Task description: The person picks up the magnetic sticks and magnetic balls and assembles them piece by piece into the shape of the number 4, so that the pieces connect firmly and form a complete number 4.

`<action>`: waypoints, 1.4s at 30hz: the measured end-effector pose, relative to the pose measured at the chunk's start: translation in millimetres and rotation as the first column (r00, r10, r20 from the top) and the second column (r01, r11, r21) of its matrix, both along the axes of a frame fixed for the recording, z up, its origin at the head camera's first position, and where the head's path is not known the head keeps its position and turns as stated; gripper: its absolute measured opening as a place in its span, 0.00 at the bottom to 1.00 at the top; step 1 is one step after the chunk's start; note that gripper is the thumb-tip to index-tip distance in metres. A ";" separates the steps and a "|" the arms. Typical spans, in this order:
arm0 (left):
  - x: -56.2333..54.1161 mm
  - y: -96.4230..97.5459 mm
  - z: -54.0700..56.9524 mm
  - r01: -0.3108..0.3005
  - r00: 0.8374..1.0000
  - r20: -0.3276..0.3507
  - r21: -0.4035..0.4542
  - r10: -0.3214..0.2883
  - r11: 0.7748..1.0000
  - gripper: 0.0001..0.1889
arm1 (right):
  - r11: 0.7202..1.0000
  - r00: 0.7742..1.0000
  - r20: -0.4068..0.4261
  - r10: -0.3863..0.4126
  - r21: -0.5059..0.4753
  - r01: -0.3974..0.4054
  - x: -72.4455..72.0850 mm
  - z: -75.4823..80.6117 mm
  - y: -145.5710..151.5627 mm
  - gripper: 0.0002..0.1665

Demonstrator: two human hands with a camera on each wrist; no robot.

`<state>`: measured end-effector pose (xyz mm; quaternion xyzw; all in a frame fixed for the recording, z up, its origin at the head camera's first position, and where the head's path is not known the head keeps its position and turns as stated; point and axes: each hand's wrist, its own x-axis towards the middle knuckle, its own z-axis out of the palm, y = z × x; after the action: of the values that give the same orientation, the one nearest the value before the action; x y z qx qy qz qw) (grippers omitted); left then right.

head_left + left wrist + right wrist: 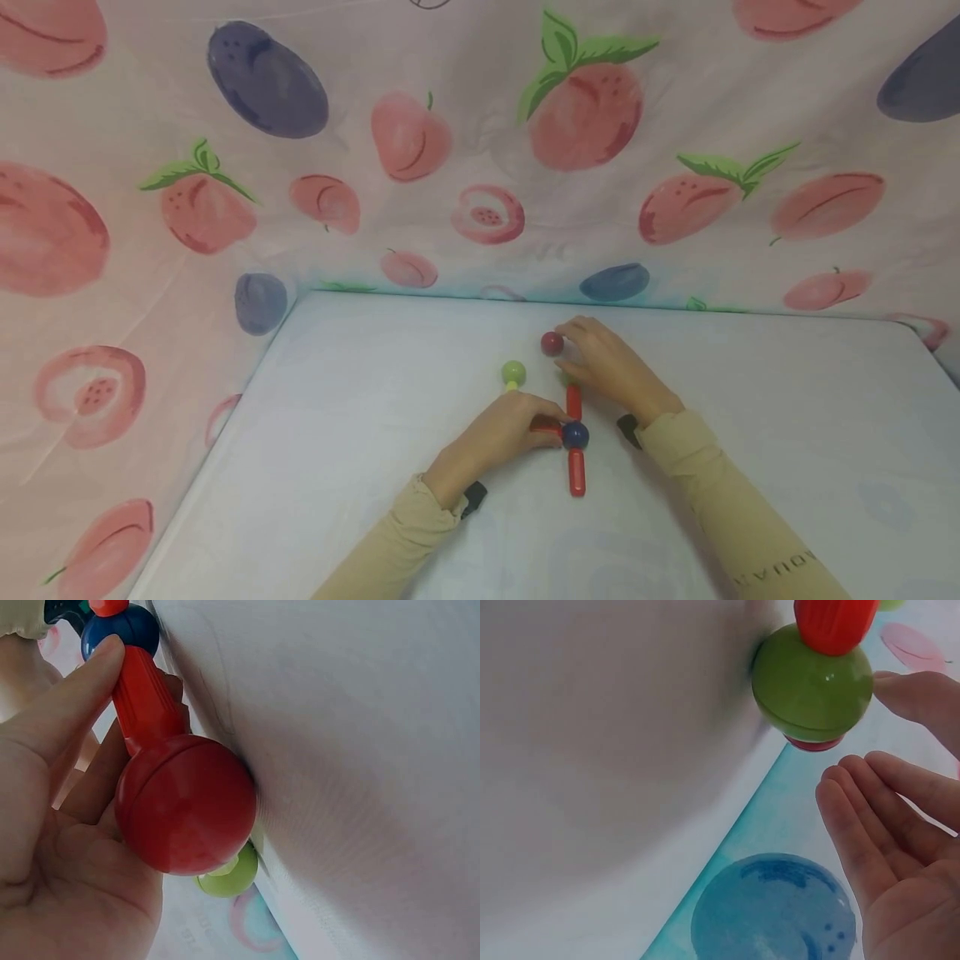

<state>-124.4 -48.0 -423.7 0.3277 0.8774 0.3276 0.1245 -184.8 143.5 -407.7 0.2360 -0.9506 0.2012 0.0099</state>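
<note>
In the head view, my left hand (501, 432) pinches a red toy rod (148, 697) between thumb and fingers. This rod joins a blue ball (575, 435) to a red ball (187, 806), which sits by the palm in the left wrist view. Two more red rods leave the blue ball: a near one (577, 473) and a far one (573, 402) running to a green ball (814, 686). My right hand (611, 364) has its fingers extended, the thumb tip at the green ball's side. Another red ball (552, 343) lies by its fingertips, mostly hidden behind the green ball in the right wrist view.
A lime-green ball (513, 372) with a short yellow-green piece stands beyond my left hand. The white tabletop (337, 375) ends at a fruit-patterned cloth (480, 150) along the back and left.
</note>
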 end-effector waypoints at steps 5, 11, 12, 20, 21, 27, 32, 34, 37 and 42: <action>-0.1 0.1 0.7 -0.002 1.000 -0.003 -0.004 0.002 1.000 0.15 | 0.999 1.000 0.012 -0.011 0.035 0.011 -3.5 -0.1 -4.4 0.31; 0.4 0.0 1.8 -0.009 1.000 0.003 -0.007 0.009 1.000 0.15 | 0.999 1.000 -0.016 0.004 0.052 -0.003 -9.2 -3.6 -7.3 0.31; 0.6 -0.1 2.1 -0.009 1.000 0.005 -0.004 0.009 1.000 0.15 | 0.999 1.000 -0.021 0.007 0.053 -0.006 -9.9 -4.2 -7.6 0.31; 0.8 -0.3 2.4 -0.012 1.000 0.018 0.006 0.012 1.000 0.16 | 0.999 1.000 0.018 0.008 0.034 -0.009 -14.0 -8.5 -8.6 0.28; 0.8 -0.3 2.5 -0.012 1.000 0.019 0.008 0.011 1.000 0.16 | 1.000 1.000 0.026 0.007 0.023 -0.008 -14.4 -9.1 -8.9 0.27; 0.5 -0.3 2.3 -0.014 1.000 0.021 0.005 0.014 1.000 0.16 | 1.000 0.998 0.067 -0.005 -0.021 0.006 -16.1 -12.2 -10.1 0.22; 0.2 0.0 2.3 -0.018 0.999 0.030 0.003 0.018 1.000 0.16 | 1.000 0.997 0.082 -0.005 -0.026 0.007 -16.8 -12.1 -9.8 0.21; -0.2 0.4 2.0 -0.015 1.000 0.022 -0.001 0.015 1.000 0.16 | 1.000 0.997 0.079 -0.001 -0.028 0.003 -16.3 -12.1 -9.1 0.21; -0.6 1.0 1.5 -0.011 1.000 0.013 -0.008 0.011 1.000 0.16 | 0.999 0.997 0.072 0.003 -0.035 -0.001 -15.3 -11.7 -8.3 0.21; -0.9 0.8 1.1 -0.001 1.000 -0.007 -0.016 0.001 1.000 0.15 | 0.999 0.997 0.078 -0.003 -0.034 0.005 -12.9 -7.4 -7.6 0.21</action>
<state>-125.3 -47.2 -422.6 0.3274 0.8805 0.3195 0.1242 -197.7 135.9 -415.0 0.2259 -0.9472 0.2264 -0.0226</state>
